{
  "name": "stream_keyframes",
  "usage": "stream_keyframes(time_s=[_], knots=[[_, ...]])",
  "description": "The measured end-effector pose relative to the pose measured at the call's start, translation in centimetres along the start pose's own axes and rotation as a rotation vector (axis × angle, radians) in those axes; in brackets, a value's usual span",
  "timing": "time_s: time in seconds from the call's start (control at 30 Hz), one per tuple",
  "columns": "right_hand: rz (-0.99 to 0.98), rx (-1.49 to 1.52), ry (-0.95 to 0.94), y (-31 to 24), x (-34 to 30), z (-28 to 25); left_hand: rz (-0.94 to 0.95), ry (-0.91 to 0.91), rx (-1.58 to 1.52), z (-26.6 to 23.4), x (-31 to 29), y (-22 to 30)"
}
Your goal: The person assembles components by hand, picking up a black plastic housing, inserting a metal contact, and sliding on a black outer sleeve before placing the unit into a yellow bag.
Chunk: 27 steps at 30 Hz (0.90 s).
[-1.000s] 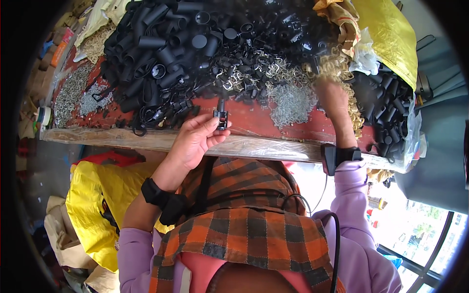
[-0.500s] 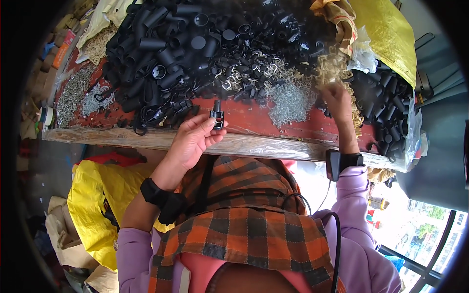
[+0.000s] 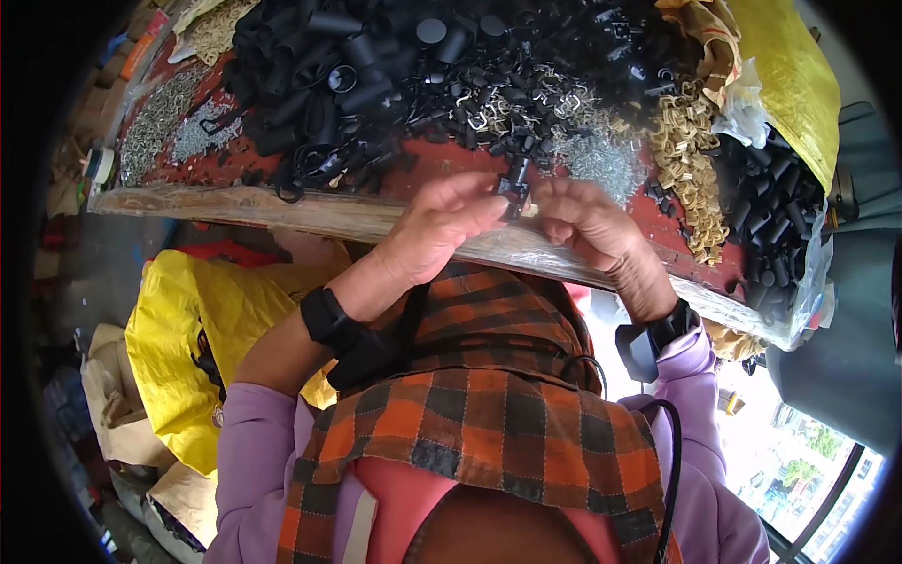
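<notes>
Holding a black, stemmed fitting [image 3: 513, 188] in the pinched left hand [image 3: 442, 226], at the front of the wood-edged counter [image 3: 310, 211]; right hand [image 3: 597, 226] curled beside it, cannot tell if gripping. Beyond: fine silvery bits [image 3: 603, 162], bent gold-coloured clips [image 3: 691, 169], smooth black tubes [image 3: 365, 94].

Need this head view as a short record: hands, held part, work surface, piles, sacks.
left hand: pinches the black part
right hand: fingers curled beside the part; contact or contents unclear
work surface: red tabletop, wooden front edge
piles: black tubes, silvery bits, tan clips
sacks: yellow sack upper right, yellow bag lower left
</notes>
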State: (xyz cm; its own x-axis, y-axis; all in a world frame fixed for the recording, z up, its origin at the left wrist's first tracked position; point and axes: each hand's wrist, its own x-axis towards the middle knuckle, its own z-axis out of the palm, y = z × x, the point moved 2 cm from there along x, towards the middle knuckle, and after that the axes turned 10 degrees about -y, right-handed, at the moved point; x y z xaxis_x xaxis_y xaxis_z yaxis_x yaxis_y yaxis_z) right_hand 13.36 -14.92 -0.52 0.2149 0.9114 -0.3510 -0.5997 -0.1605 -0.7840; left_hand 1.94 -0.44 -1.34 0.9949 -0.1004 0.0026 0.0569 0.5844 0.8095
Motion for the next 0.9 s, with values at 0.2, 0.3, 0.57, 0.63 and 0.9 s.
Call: stream_keyframes(time_s=[0.2, 0.3, 0.57, 0.63, 0.9], knots=[[-0.136, -0.131, 0.091, 1.4, 1.4, 1.9, 0.048, 0.103, -0.144, -0.9, -0.7, -0.6], [-0.416, -0.601, 0.151, 2.0, 1.5, 2.5, 0.055, 0.161, -0.227, -1.3, -0.8, -0.9], [-0.487, -0.674, 0.239, -0.4, 0.7, 1.7, 0.032, 0.131, -0.231, -1.3, -0.7, -0.3], [-0.489, -0.709, 0.173, -1.6, 0.4, 2.3, 0.009, 0.130, -0.239, -1.3, -0.8, -0.1], [-0.367, -0.774, -0.004, -2.2, 1.0, 4.4, -0.049, 0.094, -0.278, -1.0, -1.1, -0.6]])
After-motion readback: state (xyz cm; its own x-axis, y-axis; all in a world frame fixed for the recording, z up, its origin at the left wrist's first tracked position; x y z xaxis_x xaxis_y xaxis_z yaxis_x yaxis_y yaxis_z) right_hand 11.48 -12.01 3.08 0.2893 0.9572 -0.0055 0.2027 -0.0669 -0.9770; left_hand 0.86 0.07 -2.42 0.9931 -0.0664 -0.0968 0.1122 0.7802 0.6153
